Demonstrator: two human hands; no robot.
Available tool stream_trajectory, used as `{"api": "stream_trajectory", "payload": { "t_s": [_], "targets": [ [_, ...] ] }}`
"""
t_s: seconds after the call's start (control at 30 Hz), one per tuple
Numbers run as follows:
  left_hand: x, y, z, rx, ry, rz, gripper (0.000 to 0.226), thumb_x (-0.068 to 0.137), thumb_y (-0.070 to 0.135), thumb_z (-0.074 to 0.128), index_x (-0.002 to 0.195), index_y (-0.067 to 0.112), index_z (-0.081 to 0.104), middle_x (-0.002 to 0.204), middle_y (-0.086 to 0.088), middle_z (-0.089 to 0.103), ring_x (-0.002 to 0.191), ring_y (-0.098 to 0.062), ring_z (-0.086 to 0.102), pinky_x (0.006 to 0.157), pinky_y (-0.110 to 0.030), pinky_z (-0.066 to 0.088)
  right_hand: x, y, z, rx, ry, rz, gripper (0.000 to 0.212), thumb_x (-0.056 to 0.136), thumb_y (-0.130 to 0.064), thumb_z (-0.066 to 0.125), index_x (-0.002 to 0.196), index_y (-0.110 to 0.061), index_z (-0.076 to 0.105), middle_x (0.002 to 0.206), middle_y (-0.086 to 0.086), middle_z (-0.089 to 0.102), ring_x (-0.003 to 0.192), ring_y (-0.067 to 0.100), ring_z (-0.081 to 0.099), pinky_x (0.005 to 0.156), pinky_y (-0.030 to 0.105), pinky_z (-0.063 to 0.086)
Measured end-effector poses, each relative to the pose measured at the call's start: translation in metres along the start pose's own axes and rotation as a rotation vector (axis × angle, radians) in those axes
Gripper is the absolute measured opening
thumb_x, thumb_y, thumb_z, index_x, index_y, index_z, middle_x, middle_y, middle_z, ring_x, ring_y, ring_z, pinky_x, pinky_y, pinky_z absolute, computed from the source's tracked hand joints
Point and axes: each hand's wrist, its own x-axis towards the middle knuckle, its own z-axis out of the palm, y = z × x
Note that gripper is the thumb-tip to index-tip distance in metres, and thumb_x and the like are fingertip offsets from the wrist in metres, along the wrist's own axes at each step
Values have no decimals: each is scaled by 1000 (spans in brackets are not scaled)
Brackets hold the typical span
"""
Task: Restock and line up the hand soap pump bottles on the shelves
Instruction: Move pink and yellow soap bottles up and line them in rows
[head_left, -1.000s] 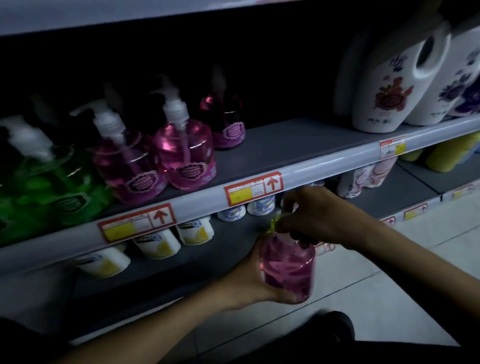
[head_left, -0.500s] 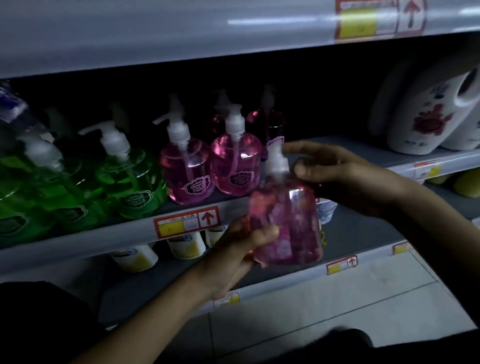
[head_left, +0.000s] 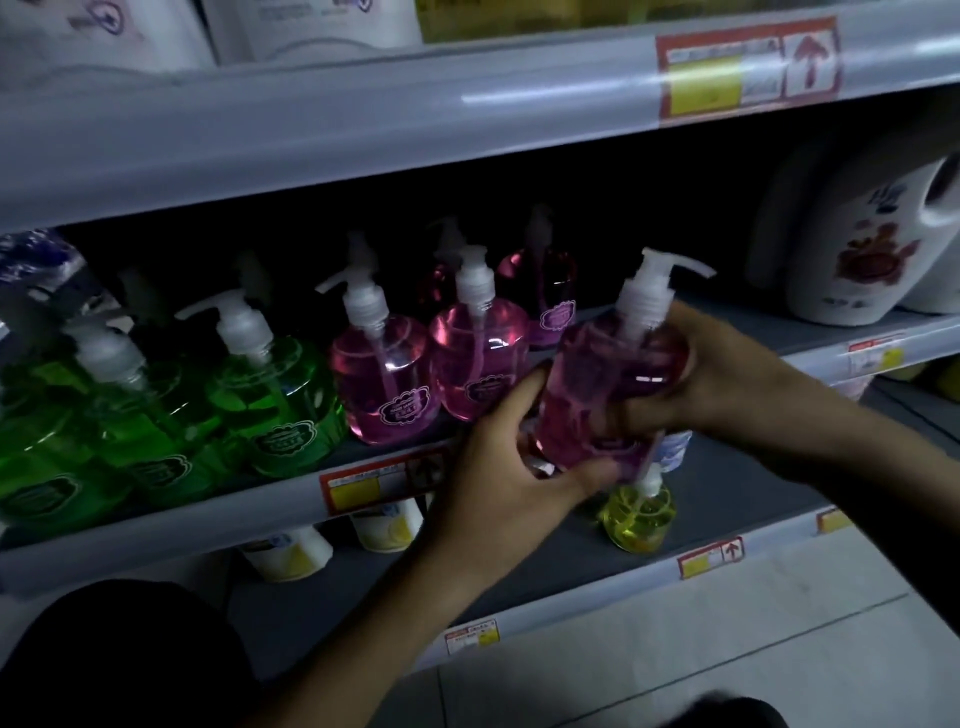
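Grasps the pink pump bottle (head_left: 608, 384) with both: left grip (head_left: 498, 467) curled round its base from the lower left, right grip (head_left: 727, 384) wrapped round its right shoulder. Holds it near upright, nozzle pointing right, in front of the shelf edge (head_left: 208, 525). Has two shelved pink bottles (head_left: 382, 384) just left of the left grip, green bottles (head_left: 280, 405) farther left, a yellow bottle (head_left: 636, 519) on the lower shelf (head_left: 571, 561) beneath both grips.
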Motion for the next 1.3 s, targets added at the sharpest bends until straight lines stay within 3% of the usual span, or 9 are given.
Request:
{"api": "stream_trajectory", "payload": {
  "t_s": [0.13, 0.27, 0.43, 0.57, 0.7, 1.0, 1.1, 1.17, 1.3],
  "targets": [
    [15, 0, -16, 681, 374, 247, 32, 84, 28, 57, 115, 20, 58, 106, 4, 46, 68, -4, 46, 65, -5, 41, 16, 5, -23, -24, 154, -78, 71, 55, -14, 92, 118, -23, 60, 106, 3, 74, 97, 19, 72, 78, 29, 58],
    [29, -5, -30, 835, 321, 107, 60, 84, 13, 67, 137, 27, 45, 137, -10, 31, 78, -12, 51, 72, -19, 47, 41, 16, -33, -141, 263, -57, 73, 50, -13, 92, 114, -27, 60, 105, 0, 74, 97, 18, 71, 84, 40, 58],
    [40, -10, -28, 879, 223, 56, 74, 88, 20, 65, 148, 40, 26, 157, -14, 15, 84, -6, 41, 71, -16, 37, 64, 28, -25, -322, 260, -51, 74, 43, -20, 84, 112, -26, 57, 98, -4, 66, 91, 17, 65, 80, 38, 56],
    [39, -10, -29, 872, 233, 55, 69, 89, 23, 62, 147, 39, 28, 156, -12, 16, 97, -23, 59, 74, -20, 39, 73, 32, -18, -508, 203, -15, 71, 48, -11, 86, 113, -20, 59, 104, 0, 56, 111, 29, 50, 91, 40, 50],
    [39, -12, -31, 866, 221, 62, 69, 89, 23, 62, 147, 39, 28, 156, -13, 15, 98, -24, 61, 73, -18, 39, 76, 34, -16, -289, 107, 16, 70, 55, 3, 86, 116, -10, 56, 105, 9, 68, 97, 21, 68, 81, 43, 59],
    [32, -14, -24, 768, 249, 116, 67, 90, 9, 61, 147, 32, 34, 157, -13, 13, 109, -34, 58, 83, -14, 45, 58, 32, -17, -274, 118, 89, 96, 68, 3, 82, 145, -16, 27, 129, 5, 55, 112, 15, 61, 90, 28, 55],
    [13, -25, -8, 784, 278, 346, 41, 87, 0, 59, 127, 7, 58, 134, -18, 44, 86, -20, 55, 68, -31, 52, 40, 27, -21, -588, 338, 26, 62, 74, -7, 77, 130, -11, 50, 111, 1, 59, 92, 11, 61, 72, 7, 44],
    [-3, -42, 12, 785, 147, 420, 23, 88, 5, 55, 110, 5, 63, 111, -13, 57, 79, -24, 56, 60, -41, 50, 18, 28, -23, -701, 495, -69, 22, 77, -12, 67, 99, -17, 66, 88, -4, 64, 75, 8, 61, 64, 10, 39],
    [-17, -94, 59, 808, -323, 165, 22, 89, 24, 46, 104, 18, 61, 101, -3, 61, 83, -31, 61, 63, -38, 52, -35, 61, -10, -728, 314, -115, 8, 74, -18, 53, 78, -21, 59, 63, -4, 59, 58, 9, 53, 58, 17, 42]
  ]
}}
